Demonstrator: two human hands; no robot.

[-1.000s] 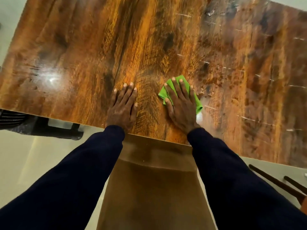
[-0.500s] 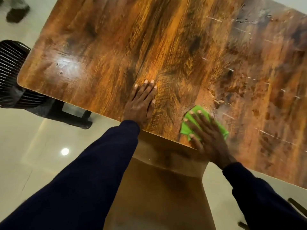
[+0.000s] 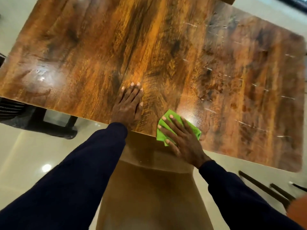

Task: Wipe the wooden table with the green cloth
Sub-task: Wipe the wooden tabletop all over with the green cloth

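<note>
Head cam: our R hand (image 3: 184,140) flat, fingers spread, pressing green cloth (image 3: 195,131) onto wooden table (image 3: 166,47) at near edge, bit overhanging. Cloth prob soft, light, bunches easily: palm pressure, no pinch. L hand (image 3: 128,107) flat on tabletop.

No text, label, brand, number or sign is showing legibly anywhere. The bench (image 3: 166,47) is showing only wood grain and pale scratches, and the cloth (image 3: 160,135) is showing plain green with no tag or print.
</note>
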